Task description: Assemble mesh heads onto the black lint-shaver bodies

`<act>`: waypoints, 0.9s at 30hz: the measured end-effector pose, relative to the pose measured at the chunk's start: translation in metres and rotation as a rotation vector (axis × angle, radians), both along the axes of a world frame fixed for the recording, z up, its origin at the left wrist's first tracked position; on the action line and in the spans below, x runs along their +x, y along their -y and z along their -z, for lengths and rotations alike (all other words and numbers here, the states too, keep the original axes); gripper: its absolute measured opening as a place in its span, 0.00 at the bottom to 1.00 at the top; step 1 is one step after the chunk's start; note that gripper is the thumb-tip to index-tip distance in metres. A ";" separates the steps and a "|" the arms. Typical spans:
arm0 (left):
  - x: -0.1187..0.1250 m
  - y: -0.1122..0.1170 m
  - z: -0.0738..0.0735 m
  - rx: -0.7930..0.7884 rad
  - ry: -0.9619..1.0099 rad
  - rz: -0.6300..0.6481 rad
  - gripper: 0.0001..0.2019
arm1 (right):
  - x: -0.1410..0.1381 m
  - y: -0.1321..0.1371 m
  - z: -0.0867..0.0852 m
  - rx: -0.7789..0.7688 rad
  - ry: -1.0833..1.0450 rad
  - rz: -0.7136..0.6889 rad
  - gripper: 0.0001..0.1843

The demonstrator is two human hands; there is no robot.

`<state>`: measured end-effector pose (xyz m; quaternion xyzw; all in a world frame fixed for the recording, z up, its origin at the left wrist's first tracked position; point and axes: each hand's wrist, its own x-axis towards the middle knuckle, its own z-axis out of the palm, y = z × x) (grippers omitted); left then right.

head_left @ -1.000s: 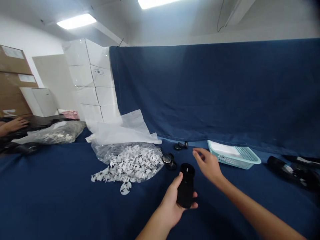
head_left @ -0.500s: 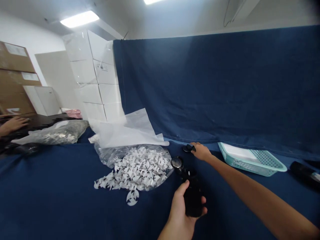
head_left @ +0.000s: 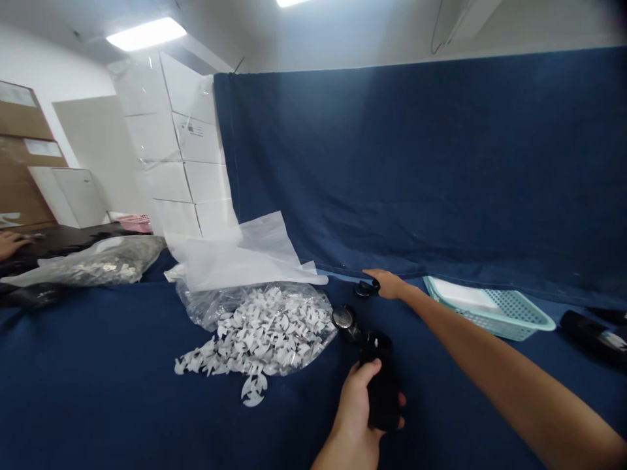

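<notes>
A dark blue cloth covers the desk point(head_left: 98, 391) and hangs behind it. Left of both hands lies a clear plastic bag of white crescent-shaped plastic pieces point(head_left: 264, 320). The left hand point(head_left: 355, 418) is wrapped around a black cylindrical tube point(head_left: 379, 385). Beyond it, the right hand point(head_left: 389, 284) pinches a small round black cap point(head_left: 365, 288); fitting it would need lining up.

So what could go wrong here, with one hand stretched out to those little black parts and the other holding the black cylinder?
1. The left hand holds the black cylinder low and upright; a loose grip could tip it.
2. The right hand reaches far out to a small black part near the cloth backdrop; a nudge could roll it out of reach.
3. The open plastic bag has already spilled white pieces; a forearm sweep could scatter more.
</notes>
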<state>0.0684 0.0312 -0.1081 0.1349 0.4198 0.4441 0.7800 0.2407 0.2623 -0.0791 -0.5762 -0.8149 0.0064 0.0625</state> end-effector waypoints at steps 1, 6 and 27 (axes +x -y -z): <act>0.000 0.000 0.000 0.007 -0.004 0.005 0.20 | 0.003 0.000 0.001 -0.001 -0.018 -0.004 0.21; 0.000 -0.002 0.002 0.013 -0.028 0.022 0.20 | 0.014 0.003 0.002 0.006 -0.114 0.083 0.21; -0.006 0.003 0.003 0.049 -0.050 0.034 0.19 | 0.025 0.025 0.053 0.223 -0.225 0.622 0.26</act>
